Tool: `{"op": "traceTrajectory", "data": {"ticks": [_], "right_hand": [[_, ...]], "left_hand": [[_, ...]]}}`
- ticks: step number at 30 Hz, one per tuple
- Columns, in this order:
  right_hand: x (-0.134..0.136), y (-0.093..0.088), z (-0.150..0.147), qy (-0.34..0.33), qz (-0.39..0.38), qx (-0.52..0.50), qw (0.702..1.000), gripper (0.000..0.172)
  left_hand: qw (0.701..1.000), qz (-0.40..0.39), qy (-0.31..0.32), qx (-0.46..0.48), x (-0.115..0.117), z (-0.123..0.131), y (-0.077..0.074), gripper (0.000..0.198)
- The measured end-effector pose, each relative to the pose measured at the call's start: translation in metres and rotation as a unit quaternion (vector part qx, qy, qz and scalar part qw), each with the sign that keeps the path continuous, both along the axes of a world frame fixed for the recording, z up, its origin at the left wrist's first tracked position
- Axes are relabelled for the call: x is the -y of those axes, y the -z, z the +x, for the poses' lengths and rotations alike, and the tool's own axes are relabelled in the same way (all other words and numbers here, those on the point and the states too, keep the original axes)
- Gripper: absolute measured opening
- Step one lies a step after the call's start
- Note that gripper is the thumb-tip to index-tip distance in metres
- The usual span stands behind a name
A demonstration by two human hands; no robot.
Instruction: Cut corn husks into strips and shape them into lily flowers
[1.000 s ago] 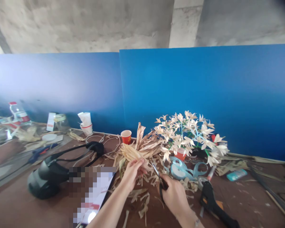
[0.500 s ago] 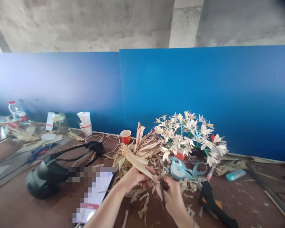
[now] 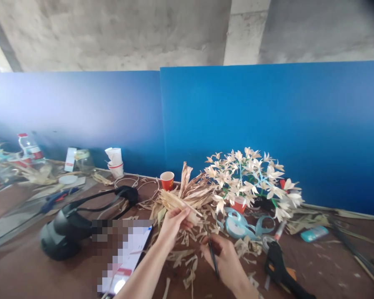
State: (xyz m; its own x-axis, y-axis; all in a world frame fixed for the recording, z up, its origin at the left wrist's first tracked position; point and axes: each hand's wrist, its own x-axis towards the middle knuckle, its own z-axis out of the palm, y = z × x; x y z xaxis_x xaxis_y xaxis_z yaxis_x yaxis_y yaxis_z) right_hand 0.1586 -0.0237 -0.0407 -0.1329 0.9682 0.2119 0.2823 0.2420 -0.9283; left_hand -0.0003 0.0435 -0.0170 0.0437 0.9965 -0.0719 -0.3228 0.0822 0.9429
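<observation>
A pale strip of dried corn husk [image 3: 190, 216] is pinched between the thumb and fingers of my left hand [image 3: 176, 222]. More husk [image 3: 171, 199] fans out behind it over the pile. My right hand [image 3: 222, 254], lower and to the right, is closed around a slim dark tool [image 3: 212, 255] that slants upward; its exact kind is hard to make out. A gap separates the tool from the held husk. Husk scraps [image 3: 190, 272] litter the brown table [image 3: 174, 286] beneath both hands. Beyond my right hand, white husk flowers [image 3: 252, 178] on green stems stand in a red paper cup [image 3: 238, 204].
Light-blue ribbon [image 3: 237, 224] lies right of the hands, with a black glue gun [image 3: 277, 265] closer to me. To the left are a phone [image 3: 129, 259] and a black headset [image 3: 62, 232]. An orange cup [image 3: 167, 181] stands behind the husks, before a blue partition [image 3: 268, 108].
My left hand has risen and turned, its thumb now on top of the husk strip. My right hand has drawn down and away from it, still gripping the dark tool. The view shifted slightly.
</observation>
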Motion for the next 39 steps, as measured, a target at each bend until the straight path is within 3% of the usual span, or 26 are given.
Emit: {"op": "traceTrajectory", "data": {"ticks": [4,9,18,39], "right_hand": [[0.002,0.000,-0.005,-0.053,-0.104,-0.011,0.993,0.026],[0.001,0.001,-0.009,-0.063,-0.181,-0.052,0.980,0.036],[-0.003,0.004,-0.005,-0.069,-0.170,-0.081,0.980,0.038],[-0.003,-0.004,-0.004,-0.040,-0.150,-0.037,0.987,0.041]], "left_hand": [[0.997,0.000,-0.061,0.037,-0.001,-0.002,-0.002,0.034],[0.996,0.011,-0.069,0.058,0.003,0.002,-0.006,0.036],[1.000,-0.004,0.005,0.015,0.003,0.011,0.003,0.038],[1.000,0.007,0.009,0.019,0.004,0.012,0.007,0.034]]}}
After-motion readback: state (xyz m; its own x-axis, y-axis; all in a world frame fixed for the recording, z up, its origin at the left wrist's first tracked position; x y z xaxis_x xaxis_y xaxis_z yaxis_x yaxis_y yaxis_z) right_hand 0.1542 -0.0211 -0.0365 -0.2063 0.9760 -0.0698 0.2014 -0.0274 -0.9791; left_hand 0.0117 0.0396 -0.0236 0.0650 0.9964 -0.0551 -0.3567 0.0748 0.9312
